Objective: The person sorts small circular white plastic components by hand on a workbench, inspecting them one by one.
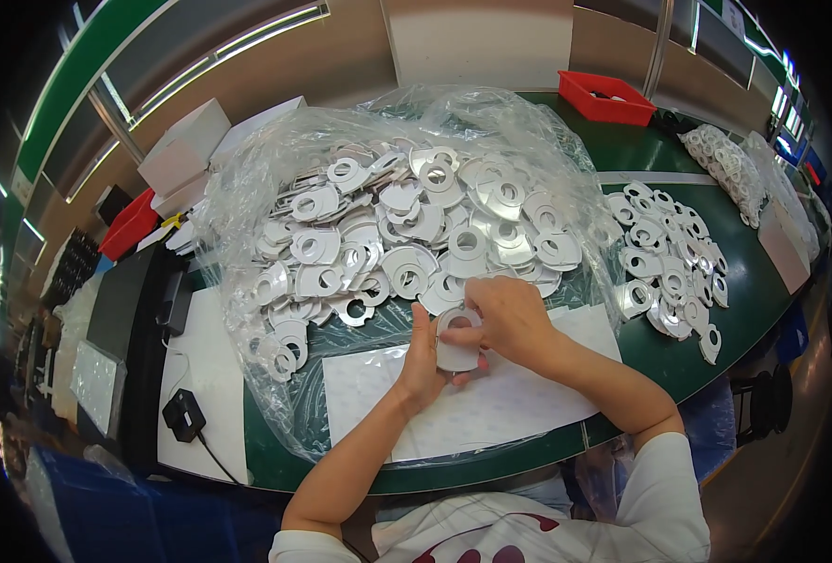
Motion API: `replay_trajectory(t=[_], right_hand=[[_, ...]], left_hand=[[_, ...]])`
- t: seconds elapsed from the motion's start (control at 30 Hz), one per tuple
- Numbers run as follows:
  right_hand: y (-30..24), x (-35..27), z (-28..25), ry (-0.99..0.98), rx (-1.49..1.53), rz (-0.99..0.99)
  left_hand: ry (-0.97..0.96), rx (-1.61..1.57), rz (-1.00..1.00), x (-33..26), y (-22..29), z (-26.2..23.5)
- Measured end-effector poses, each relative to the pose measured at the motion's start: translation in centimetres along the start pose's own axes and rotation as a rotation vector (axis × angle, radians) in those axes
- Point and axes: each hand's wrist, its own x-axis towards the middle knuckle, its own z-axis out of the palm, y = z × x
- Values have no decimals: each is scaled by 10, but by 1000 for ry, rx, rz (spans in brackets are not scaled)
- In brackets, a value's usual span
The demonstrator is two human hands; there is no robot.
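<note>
— Holding what? 
— Both hands pinch one flat white ring piece (457, 340) near the table edge: left hand (423, 361) grips its left side, right hand (508, 319) its top. It looks thin, light and bendy, so I'd hold the edges.
— And farther back?
— An open clear plastic bag (275, 169) full of the same pieces. Far right, a red tray (606, 98); I can't see inside.
</note>
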Motion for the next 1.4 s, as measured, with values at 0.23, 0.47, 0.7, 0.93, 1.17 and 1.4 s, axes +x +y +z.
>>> replay_trajectory(t=[0.23, 0.47, 0.7, 0.93, 1.17, 1.4], right_hand=[[15, 9, -22, -277, 397, 10], [18, 26, -46, 36, 489, 86], [105, -2, -141, 556, -363, 366], [30, 10, -132, 515, -84, 207], [-73, 0, 3, -499, 409, -375], [-93, -3, 37, -625, 174, -463]], left_hand=[[-52, -5, -4, -4, 6, -4], [-42, -13, 113, -19, 36, -29], [726, 1185, 404, -104, 120, -74], [1066, 1817, 76, -157, 79, -133], [1185, 1941, 300, -150, 54, -134], [1394, 1891, 607, -139, 84, -109]])
